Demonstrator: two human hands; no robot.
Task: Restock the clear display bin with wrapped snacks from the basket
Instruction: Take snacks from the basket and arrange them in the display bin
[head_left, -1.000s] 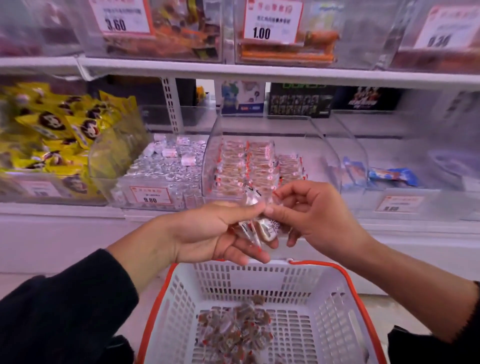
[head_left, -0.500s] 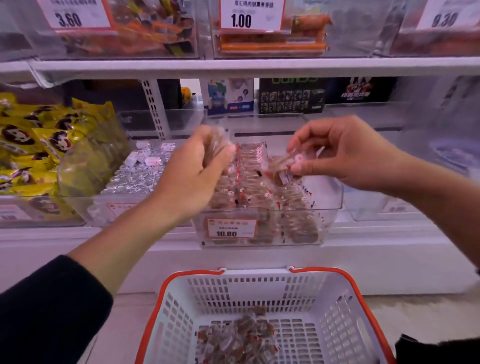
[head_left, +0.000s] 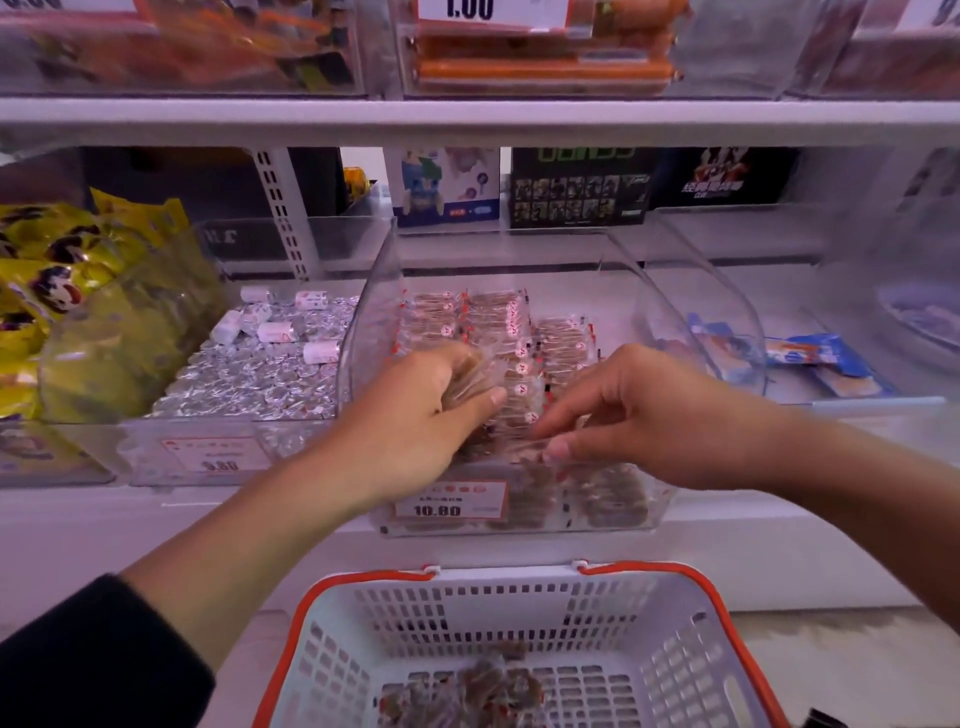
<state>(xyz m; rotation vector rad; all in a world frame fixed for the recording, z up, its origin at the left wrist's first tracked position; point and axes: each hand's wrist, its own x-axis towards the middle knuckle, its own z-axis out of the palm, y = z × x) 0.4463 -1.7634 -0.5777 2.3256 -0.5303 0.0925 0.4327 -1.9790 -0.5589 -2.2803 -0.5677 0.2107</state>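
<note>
My left hand grips a snack over the bin front edge to slot it in rows, right hand pinching another low, basket below

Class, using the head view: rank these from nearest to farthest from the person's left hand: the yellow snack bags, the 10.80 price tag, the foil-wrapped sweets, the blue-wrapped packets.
Measured from the left hand:
1. 10.80 price tag, just below it on the clear bin's front.
2. Foil-wrapped sweets, next bin to the left.
3. Yellow snack bags, far left, and blue-wrapped packets, far right: too close to call.
</note>
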